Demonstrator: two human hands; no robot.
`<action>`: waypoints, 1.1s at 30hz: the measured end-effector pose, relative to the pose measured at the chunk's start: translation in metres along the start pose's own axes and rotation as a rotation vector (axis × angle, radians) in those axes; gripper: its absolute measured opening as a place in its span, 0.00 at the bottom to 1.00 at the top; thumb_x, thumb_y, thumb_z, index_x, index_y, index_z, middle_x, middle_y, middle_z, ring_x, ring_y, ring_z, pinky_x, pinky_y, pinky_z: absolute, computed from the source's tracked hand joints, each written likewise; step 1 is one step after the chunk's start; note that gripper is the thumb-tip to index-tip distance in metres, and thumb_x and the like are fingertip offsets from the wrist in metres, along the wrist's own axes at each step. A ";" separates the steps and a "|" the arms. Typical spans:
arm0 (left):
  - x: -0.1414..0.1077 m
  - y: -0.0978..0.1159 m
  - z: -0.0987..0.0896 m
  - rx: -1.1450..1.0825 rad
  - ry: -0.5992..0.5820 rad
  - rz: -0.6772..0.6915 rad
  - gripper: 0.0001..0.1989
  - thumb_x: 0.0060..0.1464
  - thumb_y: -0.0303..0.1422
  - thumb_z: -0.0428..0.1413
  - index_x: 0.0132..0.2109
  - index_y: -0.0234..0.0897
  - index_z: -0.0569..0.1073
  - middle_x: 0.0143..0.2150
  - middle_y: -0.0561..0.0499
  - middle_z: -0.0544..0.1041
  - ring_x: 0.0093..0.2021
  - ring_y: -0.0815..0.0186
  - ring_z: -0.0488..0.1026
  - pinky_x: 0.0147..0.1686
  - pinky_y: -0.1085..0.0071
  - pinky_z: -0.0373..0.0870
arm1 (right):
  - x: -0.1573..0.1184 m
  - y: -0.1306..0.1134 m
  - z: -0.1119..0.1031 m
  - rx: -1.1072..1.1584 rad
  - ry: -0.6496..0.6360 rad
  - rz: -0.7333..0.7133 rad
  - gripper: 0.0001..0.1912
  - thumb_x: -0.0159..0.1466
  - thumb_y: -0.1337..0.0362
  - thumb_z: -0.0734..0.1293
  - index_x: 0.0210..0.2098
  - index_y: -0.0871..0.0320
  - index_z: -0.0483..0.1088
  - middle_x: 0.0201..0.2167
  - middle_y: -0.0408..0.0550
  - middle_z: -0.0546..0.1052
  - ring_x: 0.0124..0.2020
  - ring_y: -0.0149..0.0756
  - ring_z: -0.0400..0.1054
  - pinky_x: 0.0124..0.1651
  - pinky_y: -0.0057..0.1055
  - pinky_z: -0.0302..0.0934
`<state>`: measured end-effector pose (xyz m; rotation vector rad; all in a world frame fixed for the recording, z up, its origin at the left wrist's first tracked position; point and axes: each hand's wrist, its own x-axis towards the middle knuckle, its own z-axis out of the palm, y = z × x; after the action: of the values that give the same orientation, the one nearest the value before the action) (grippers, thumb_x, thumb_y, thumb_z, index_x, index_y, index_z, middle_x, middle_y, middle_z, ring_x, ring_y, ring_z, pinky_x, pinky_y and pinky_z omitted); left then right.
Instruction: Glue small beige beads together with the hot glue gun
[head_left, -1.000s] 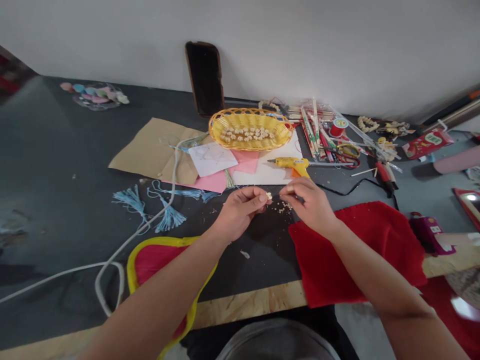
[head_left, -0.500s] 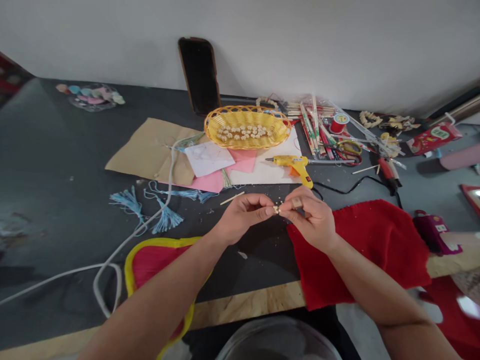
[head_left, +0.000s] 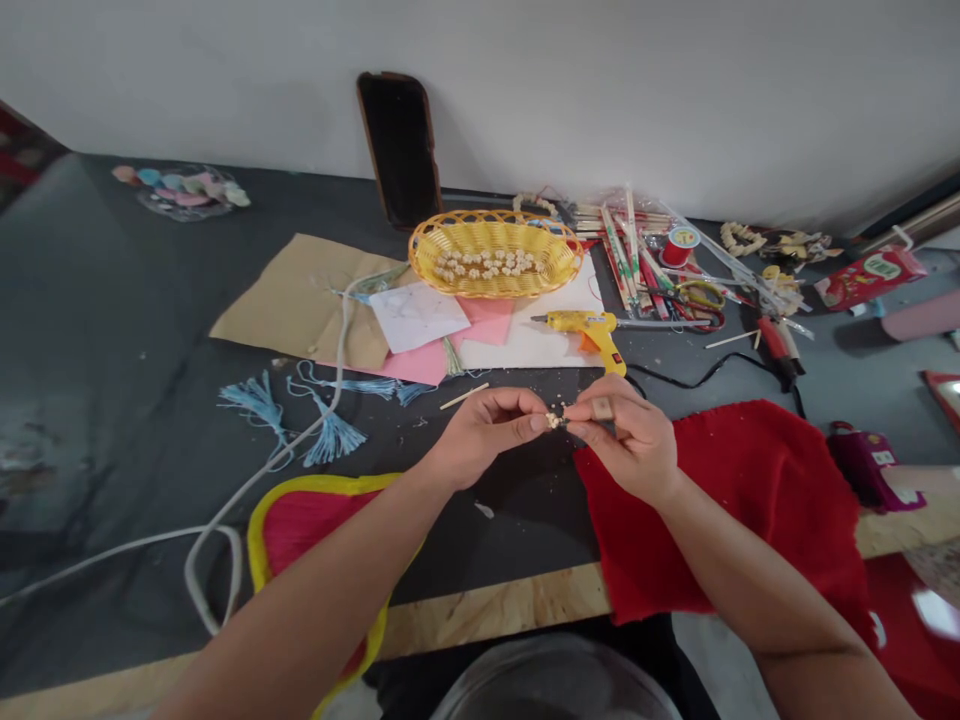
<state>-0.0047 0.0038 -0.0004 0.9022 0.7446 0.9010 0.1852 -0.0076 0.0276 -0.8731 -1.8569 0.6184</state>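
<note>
Between the thumb and forefinger of my left hand [head_left: 487, 435] is a small cream cluster of bead-like bits [head_left: 553, 421]. My right hand [head_left: 628, 438] is closed in a pinch just to its right, with a narrow gap in between. Whatever is at those right fingertips is too small to make out. Beyond my hands, a yellow woven basket [head_left: 491, 283] holds several similar cream clusters. A yellow glue gun [head_left: 589, 330] lies on its side behind my right hand, and a thin stick [head_left: 463, 397] rests behind my left.
Red cloth [head_left: 739, 500] lies under my right forearm, a yellow-edged red pad [head_left: 315, 520] under my left. Blue tassels [head_left: 335, 437] and a white cable [head_left: 247, 490] are at left. A phone [head_left: 400, 150] leans on the wall. Scissors [head_left: 701, 295], red thread [head_left: 679, 250] and packaged sticks sit back right.
My right hand has shifted slightly to the right, and its fingertips have come away from the cream cluster. My left hand stays almost still with the cluster in its pinch.
</note>
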 end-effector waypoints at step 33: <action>-0.003 0.000 0.003 -0.081 -0.057 -0.085 0.12 0.45 0.38 0.67 0.29 0.31 0.78 0.25 0.52 0.72 0.26 0.71 0.63 0.29 0.73 0.58 | -0.005 0.004 0.002 -0.051 -0.053 0.008 0.13 0.60 0.67 0.71 0.45 0.55 0.73 0.37 0.50 0.75 0.38 0.37 0.71 0.41 0.36 0.69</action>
<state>-0.0039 0.0000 0.0016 0.8159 0.6880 0.8215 0.1865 -0.0091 0.0211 -0.9052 -1.9246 0.6068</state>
